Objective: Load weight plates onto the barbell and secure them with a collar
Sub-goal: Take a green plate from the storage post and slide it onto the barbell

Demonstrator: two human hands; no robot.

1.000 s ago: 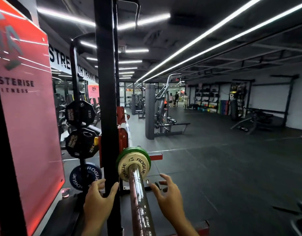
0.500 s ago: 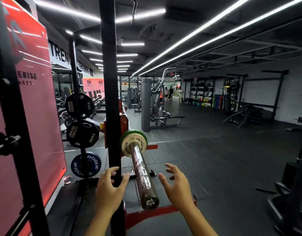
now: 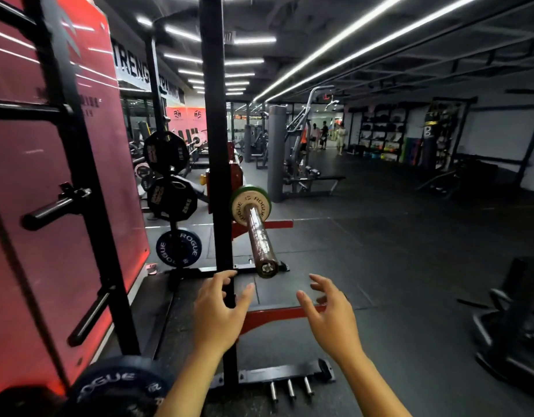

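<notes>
Where the glossy red wall panel (image 3: 34, 176) fills the left edge, round black steel storage pegs (image 3: 49, 209) jut from a black rack ladder. A dark rubber bumper plate (image 3: 121, 386) lettered "ROGUE" sits at the bottom. Further in hang a black many-sided plate (image 3: 172, 198) marked "25KG" and a blue round "ROGUE" plate (image 3: 178, 248). Beside the matte black square upright (image 3: 217, 145), the scuffed steel barbell sleeve (image 3: 258, 236) carries a cream "ROGUE" change plate (image 3: 250, 206) against a green one. Below the sleeve's end, the left hand (image 3: 220, 314) and right hand (image 3: 331, 317) hover with fingers spread, gripping nothing.
</notes>
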